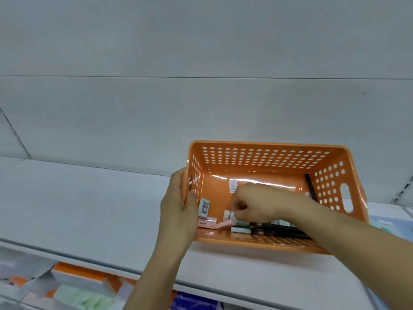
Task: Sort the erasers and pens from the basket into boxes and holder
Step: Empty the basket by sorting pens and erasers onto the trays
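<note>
1. While only the head view is available, everything below comes from it: an orange perforated basket [270, 157] sits tilted on a white shelf [89, 198], open top turned toward the camera.
2. Left hand [178, 211] grips the basket's left wall, thumb curled over the rim by the handle slot, steadying it.
3. Right hand [257, 204] is inside the basket, fingers curled and pinching at a small pale green-and-white eraser [229, 214]; whether it is lifted clear yet, cannot tell.
4. Key relation: that eraser sits at the right fingertips, toward the left-near part of the basket floor; right hand is nearer, left is busy holding.
5. Other erasers: barcode-sleeved one [204, 206] upright against the left wall, pink ones [212, 223] lying along the near edge, another green one [240, 229] beside them.
6. Black pens [279, 230] lie with long axis left-right along the near wall, under the right forearm; one more pen [311, 187] leans at the right wall.
7. Boxes and holder: not clearly seen; blurred packages below the shelf.
8. Judgement: early on, most items are unsorted.
</note>
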